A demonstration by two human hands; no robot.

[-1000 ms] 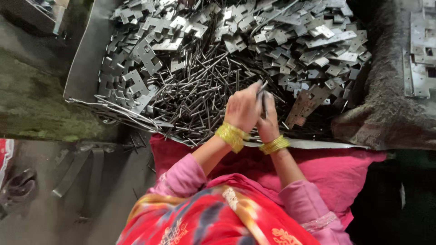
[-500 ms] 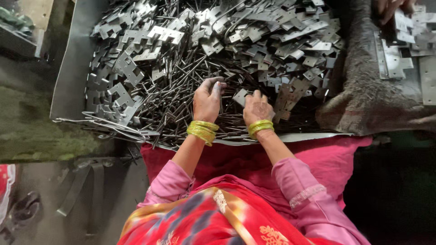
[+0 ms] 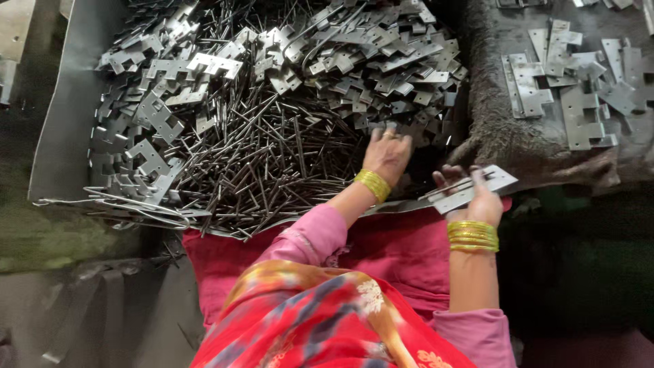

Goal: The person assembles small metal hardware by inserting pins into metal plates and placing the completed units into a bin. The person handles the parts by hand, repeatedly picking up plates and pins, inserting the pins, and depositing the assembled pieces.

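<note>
Work in hand: putting hinges together from loose leaves and pins, judged from what the hands hold and reach for.
Right hand [image 3: 477, 201]: its grip is closed around a joined metal hinge [image 3: 470, 189], which lies across the palm and fingers, just off the right edge of the tray, above the pink cloth [image 3: 402, 249] on the lap.
Left hand [image 3: 387, 155]: palm down on the heap at the near right part of the tray, fingers spread and bent into the parts. Whether the grip has closed on a piece I cannot tell; the fingertips are buried among the leaves.
Pins [image 3: 272, 163]: a thick heap of thin dark rods fills the middle and near side of the metal tray [image 3: 65, 136].
Loose hinge leaves [image 3: 204, 65]: piled along the far edge and the left side of the tray, many still single.
Done so far: a small scatter of flat hinge pieces [image 3: 565, 95] lies on the dark rough surface [image 3: 538, 146] to the right of the tray, well apart from the heap; they look finished, though I cannot be sure.
Left to do: by this showing, most of it. The heap of leaves and pins far outweighs the pieces set aside.
</note>
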